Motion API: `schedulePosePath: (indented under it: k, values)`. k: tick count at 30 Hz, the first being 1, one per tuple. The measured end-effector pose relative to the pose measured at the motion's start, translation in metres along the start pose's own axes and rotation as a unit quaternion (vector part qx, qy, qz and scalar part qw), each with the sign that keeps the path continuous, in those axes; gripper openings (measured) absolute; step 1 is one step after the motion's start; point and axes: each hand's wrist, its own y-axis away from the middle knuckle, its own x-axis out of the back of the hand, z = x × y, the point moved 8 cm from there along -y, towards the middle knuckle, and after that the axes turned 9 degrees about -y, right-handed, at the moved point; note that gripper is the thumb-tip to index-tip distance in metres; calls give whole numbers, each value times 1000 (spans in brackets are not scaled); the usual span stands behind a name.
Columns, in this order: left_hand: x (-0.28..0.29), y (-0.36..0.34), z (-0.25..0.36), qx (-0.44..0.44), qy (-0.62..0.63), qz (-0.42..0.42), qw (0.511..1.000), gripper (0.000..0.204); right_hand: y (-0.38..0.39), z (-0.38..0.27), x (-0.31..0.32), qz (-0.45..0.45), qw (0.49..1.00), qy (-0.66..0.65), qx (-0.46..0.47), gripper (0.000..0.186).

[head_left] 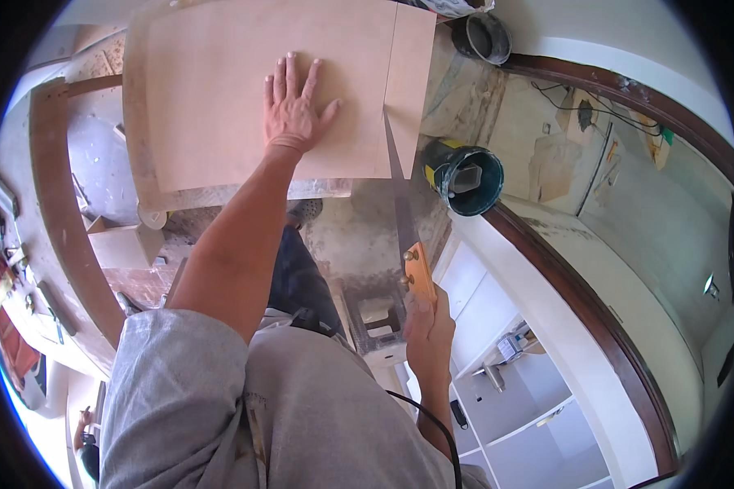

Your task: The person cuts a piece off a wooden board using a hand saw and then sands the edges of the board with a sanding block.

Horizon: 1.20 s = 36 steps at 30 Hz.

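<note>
Teal bucket (466, 178) holds perhaps a pale block.

Left hand (292, 110) flat on board (212, 98); right hand (429, 326) grips handsaw (408, 220).

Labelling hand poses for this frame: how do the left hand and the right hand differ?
The left hand lies flat and open, fingers spread, pressing on the pale tan flat wooden board; the right hand is closed in a grip around the orange handle of the handsaw. The left arm reaches out far and nearly straight; the right hand stays close to the body. Both are bare, and both work on the same board, where the saw's blade meets a cut line.
</note>
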Motion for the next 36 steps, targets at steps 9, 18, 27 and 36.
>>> schedulePosePath:
  k: [9, 18, 27, 36]
  values:
    - [1, -4, 0, 0, 10, 10, 1000, 88, -249, -133, -104, 96, 959, -12, 266, 43]
    - [1, -1, 1, 4, -10, -37, 999, 86, -46, -17, -31, 19, 997, 8, 76, 46]
    - [-1, -2, 0, 1, 8, 11, 1000, 87, -196, -105, -82, 66, 953, -59, 289, 45]
    - [1, -1, 2, 0, 0, 6, 1000, 86, -123, -75, -54, 30, 977, -1, 213, 45]
